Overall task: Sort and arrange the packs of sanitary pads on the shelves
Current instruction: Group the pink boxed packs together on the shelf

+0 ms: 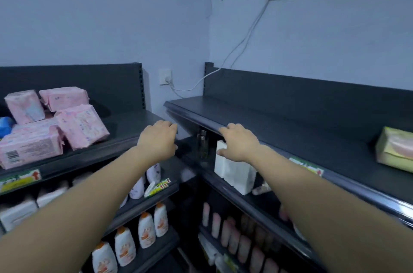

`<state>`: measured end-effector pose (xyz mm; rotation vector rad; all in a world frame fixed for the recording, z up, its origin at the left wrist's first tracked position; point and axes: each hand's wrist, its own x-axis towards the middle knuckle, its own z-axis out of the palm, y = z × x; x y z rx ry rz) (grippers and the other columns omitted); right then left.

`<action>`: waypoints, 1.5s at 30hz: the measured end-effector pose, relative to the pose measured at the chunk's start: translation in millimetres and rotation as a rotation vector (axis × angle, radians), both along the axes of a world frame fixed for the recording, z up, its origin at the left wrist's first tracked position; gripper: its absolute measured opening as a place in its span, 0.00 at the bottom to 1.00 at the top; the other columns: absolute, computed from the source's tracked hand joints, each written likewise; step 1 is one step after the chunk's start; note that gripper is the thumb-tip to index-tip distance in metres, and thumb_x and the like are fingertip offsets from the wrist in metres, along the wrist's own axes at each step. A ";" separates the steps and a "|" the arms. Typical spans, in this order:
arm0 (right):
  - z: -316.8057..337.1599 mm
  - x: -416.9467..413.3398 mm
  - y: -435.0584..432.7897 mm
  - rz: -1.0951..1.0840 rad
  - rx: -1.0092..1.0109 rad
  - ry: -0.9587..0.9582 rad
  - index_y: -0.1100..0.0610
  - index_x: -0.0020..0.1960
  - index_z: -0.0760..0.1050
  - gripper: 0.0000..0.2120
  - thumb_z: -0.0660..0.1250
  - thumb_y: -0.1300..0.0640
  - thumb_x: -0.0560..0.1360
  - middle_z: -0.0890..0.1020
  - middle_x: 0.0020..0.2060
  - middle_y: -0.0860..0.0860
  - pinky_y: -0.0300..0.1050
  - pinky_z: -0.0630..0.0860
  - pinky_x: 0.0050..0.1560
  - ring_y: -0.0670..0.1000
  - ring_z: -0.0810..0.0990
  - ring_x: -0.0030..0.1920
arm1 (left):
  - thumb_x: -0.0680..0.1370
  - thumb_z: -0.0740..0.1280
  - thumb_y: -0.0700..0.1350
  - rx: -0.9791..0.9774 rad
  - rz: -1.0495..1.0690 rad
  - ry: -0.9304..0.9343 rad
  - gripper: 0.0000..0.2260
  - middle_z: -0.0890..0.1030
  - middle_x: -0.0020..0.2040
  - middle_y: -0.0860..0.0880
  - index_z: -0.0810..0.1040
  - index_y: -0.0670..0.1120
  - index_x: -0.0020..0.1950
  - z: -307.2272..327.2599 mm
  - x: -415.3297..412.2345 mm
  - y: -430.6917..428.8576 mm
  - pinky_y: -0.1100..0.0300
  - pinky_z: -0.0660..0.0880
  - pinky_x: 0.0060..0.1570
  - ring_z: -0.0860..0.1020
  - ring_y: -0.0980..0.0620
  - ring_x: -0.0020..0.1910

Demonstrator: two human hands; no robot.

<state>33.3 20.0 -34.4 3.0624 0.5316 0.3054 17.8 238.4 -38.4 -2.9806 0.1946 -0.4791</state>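
Note:
Several pink packs of sanitary pads (51, 125) lie in a loose heap on the left top shelf (131, 125). A green and pink pack (395, 149) lies at the right end of the right top shelf (290, 129). My left hand (157, 141) hovers palm down over the gap between the two shelves, fingers spread, holding nothing. My right hand (240, 143) reaches under the front lip of the right top shelf. Its thumb and palm rest on a white pack (234, 174) standing on the shelf below; the grip is not clear.
White bottles with orange caps (145, 232) fill the lower left shelves, pink tubes (232, 234) the lower right ones. A wall socket (165, 77) with a white cable sits in the corner. Green price labels (20, 181) line the shelf edges. A blue item (5, 125) lies at far left.

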 end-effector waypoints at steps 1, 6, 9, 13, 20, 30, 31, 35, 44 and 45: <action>0.7 -10.1 -17.3 -0.030 -0.001 0.001 0.55 0.71 0.64 0.28 0.66 0.44 0.76 0.69 0.65 0.54 0.52 0.69 0.60 0.57 0.67 0.65 | 0.77 0.66 0.52 -0.005 -0.025 0.006 0.21 0.72 0.66 0.46 0.68 0.45 0.66 -0.4 -3.9 -16.8 0.50 0.69 0.59 0.68 0.45 0.66; 3.3 -68.7 -104.3 -0.160 -0.003 -0.004 0.54 0.72 0.63 0.30 0.66 0.44 0.76 0.69 0.65 0.55 0.53 0.69 0.63 0.57 0.66 0.67 | 0.77 0.66 0.51 -0.048 -0.153 0.020 0.23 0.71 0.67 0.46 0.67 0.44 0.69 -1.2 -33.8 -103.1 0.50 0.69 0.61 0.68 0.45 0.67; 2.7 -110.2 -156.3 -0.237 -0.007 -0.007 0.53 0.73 0.62 0.31 0.67 0.44 0.75 0.69 0.66 0.55 0.52 0.69 0.64 0.57 0.66 0.67 | 0.78 0.66 0.51 -0.073 -0.241 0.041 0.16 0.73 0.60 0.47 0.70 0.44 0.61 -2.2 -59.7 -156.5 0.51 0.71 0.56 0.71 0.45 0.63; 4.5 -167.0 -223.8 -0.346 -0.003 -0.021 0.54 0.73 0.63 0.29 0.66 0.47 0.76 0.69 0.66 0.55 0.52 0.69 0.63 0.58 0.66 0.67 | 0.78 0.65 0.51 -0.079 -0.368 0.053 0.16 0.73 0.59 0.46 0.69 0.44 0.61 0.0 -93.6 -228.6 0.51 0.71 0.54 0.71 0.44 0.62; 11.3 -263.9 -329.7 -0.565 0.003 -0.052 0.55 0.72 0.64 0.28 0.65 0.45 0.76 0.69 0.66 0.56 0.53 0.70 0.62 0.58 0.67 0.67 | 0.78 0.64 0.51 -0.053 -0.602 0.031 0.25 0.69 0.69 0.45 0.65 0.44 0.72 7.5 -144.9 -355.9 0.49 0.70 0.63 0.67 0.44 0.69; 15.9 -385.0 -460.6 -0.905 0.011 -0.055 0.54 0.75 0.61 0.31 0.65 0.44 0.77 0.67 0.69 0.55 0.53 0.68 0.65 0.57 0.64 0.70 | 0.77 0.66 0.52 -0.064 -0.930 0.069 0.24 0.71 0.66 0.46 0.67 0.44 0.70 14.8 -209.6 -520.9 0.48 0.72 0.59 0.69 0.44 0.66; 14.4 -395.0 -472.5 -0.941 0.012 -0.050 0.54 0.74 0.61 0.30 0.65 0.44 0.77 0.68 0.68 0.55 0.53 0.69 0.65 0.57 0.65 0.69 | 0.77 0.66 0.52 -0.057 -0.962 0.065 0.24 0.71 0.67 0.46 0.67 0.44 0.70 13.7 -215.1 -537.5 0.48 0.72 0.61 0.69 0.44 0.67; 8.1 -432.6 -521.4 -1.066 0.015 -0.041 0.53 0.73 0.62 0.31 0.66 0.43 0.76 0.68 0.67 0.54 0.52 0.69 0.65 0.57 0.65 0.69 | 0.78 0.65 0.52 -0.046 -1.075 0.081 0.23 0.71 0.67 0.46 0.67 0.44 0.70 10.2 -236.1 -605.6 0.48 0.71 0.62 0.68 0.45 0.67; 10.0 -494.3 -639.5 -1.308 -0.013 -0.051 0.55 0.71 0.64 0.28 0.67 0.48 0.75 0.70 0.65 0.55 0.52 0.71 0.60 0.58 0.68 0.66 | 0.78 0.65 0.52 -0.063 -1.314 0.105 0.21 0.73 0.63 0.47 0.69 0.45 0.67 13.7 -277.0 -759.0 0.51 0.71 0.59 0.70 0.46 0.65; 11.7 -499.5 -653.2 -1.337 -0.032 -0.044 0.55 0.71 0.64 0.27 0.67 0.50 0.75 0.70 0.65 0.56 0.53 0.72 0.60 0.58 0.68 0.66 | 0.78 0.65 0.52 -0.063 -1.332 0.104 0.22 0.72 0.64 0.47 0.68 0.45 0.68 15.3 -280.3 -774.7 0.51 0.71 0.60 0.69 0.46 0.65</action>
